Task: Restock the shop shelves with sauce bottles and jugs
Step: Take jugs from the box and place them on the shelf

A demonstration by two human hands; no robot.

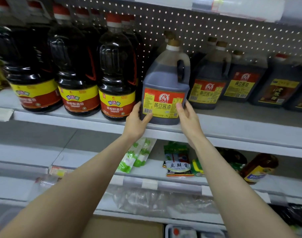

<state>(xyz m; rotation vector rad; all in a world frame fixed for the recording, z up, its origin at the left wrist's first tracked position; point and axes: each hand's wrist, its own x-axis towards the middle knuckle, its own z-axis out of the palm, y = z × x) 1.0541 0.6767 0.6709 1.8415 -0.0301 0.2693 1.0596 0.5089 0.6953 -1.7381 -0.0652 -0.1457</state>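
Two hands share the load here, so let them work as a pair. At the left, the nearest round bottle (116, 79) of three red-capped ones stands just beside the spot you are filling. Your left hand (137, 121) sits in the narrow gap between it and the soy jug (165, 79), with the thumb across the lower left corner of the label and the other fingers wrapped round the side, out of sight. The jug is upright at the very front of the middle shelf (241, 129), with its base at the lip; I cannot tell whether it bears fully on the board. Your right hand (187, 117) clasps the lower right corner the same way, thumb on the label and fingers curled behind.

To seat it well, I judge you should slide rather than lift. Press evenly with both hands, keep the label square to the front, and stop once the base is wholly on the board. A gold cap (169, 34) shows right behind, so another jug likely fills the back row and depth is short. Push low, where your hands are now; a shove near the neck could tip it.

For room, the left gap is tight, so draw those fingers out forward, not sideways, or you may knock the round bottle. On the right, the neighbouring jug (209, 83) stands near, with a little more slack. Overhead, the pegboard (207, 24) shows bare above the caps, so height is no worry.
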